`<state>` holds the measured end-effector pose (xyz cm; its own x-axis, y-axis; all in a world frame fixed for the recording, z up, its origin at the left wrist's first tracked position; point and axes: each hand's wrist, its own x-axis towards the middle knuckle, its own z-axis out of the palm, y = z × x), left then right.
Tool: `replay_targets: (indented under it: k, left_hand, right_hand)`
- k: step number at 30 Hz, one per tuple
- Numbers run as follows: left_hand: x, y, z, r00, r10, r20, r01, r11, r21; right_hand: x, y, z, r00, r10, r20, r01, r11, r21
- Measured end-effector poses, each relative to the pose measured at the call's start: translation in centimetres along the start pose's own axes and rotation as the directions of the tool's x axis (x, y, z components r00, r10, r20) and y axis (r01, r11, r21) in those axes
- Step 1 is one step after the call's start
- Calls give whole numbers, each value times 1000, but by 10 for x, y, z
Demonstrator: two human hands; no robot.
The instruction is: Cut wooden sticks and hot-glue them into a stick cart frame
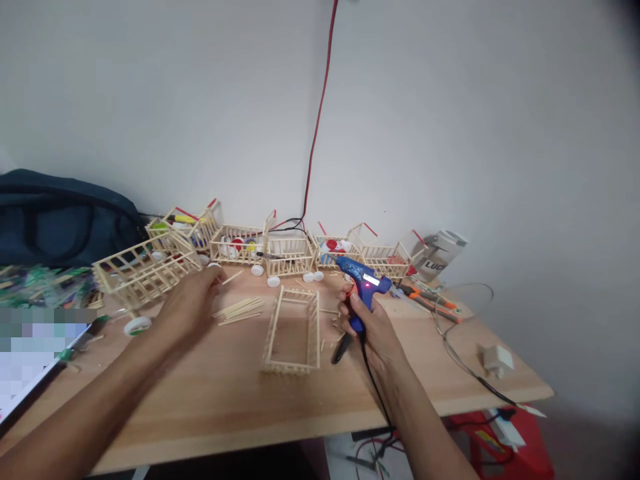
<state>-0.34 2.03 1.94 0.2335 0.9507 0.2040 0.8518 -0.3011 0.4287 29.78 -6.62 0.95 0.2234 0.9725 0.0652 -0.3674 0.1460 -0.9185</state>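
Note:
My right hand (367, 323) is wrapped round a blue hot glue gun (361, 283), its nozzle pointing up and left and a small red light lit on its side. My left hand (193, 300) reaches over the table's left part, slightly blurred, with its fingers partly hidden. A thin wooden stick (233, 277) lies just beyond its fingertips; I cannot tell whether they hold it. To the right of that hand is a loose pile of sticks (240, 309). Between my hands rests a rectangular open frame (273, 333) made of sticks.
Several small stick-built carts with white wheels, one a larger cart (145, 267), line the back by the wall. A dark blue bag (65, 217) and a screen (35, 360) are on the left. Pliers (433, 299), a tilted can (443, 255) and a white adapter (498, 360) stand right.

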Motion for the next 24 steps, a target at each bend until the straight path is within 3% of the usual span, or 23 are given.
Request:
replay_targets:
  k: [2, 5, 9, 12, 15, 24]
  left_hand:
    - [3, 14, -11, 995, 54, -79, -66, 985, -158]
    - [9, 45, -16, 993, 83, -86, -113, 883, -455]
    - [18, 79, 2, 993, 82, -89, -121, 713, -690]
    - [21, 85, 20, 991, 103, -90, -136, 669, -731]
    - [18, 80, 31, 985, 114, -129, -172, 687, -706]
    - [7, 70, 37, 978, 74, -193, -185, 731, -657]
  right_hand:
    - [8, -1, 4, 999, 8, 40, -9, 1000, 15]
    - [18, -1, 10, 996, 7, 90, -9, 1000, 18]
    - [24, -1, 14, 991, 1, 137, 2, 1000, -23]
    - [24, 3, 11, 985, -31, 168, 41, 998, -54]
    - [20, 8, 5, 979, -79, 186, 100, 989, -107]
    - [10, 20, -6, 951, -198, 235, 263, 921, -286]
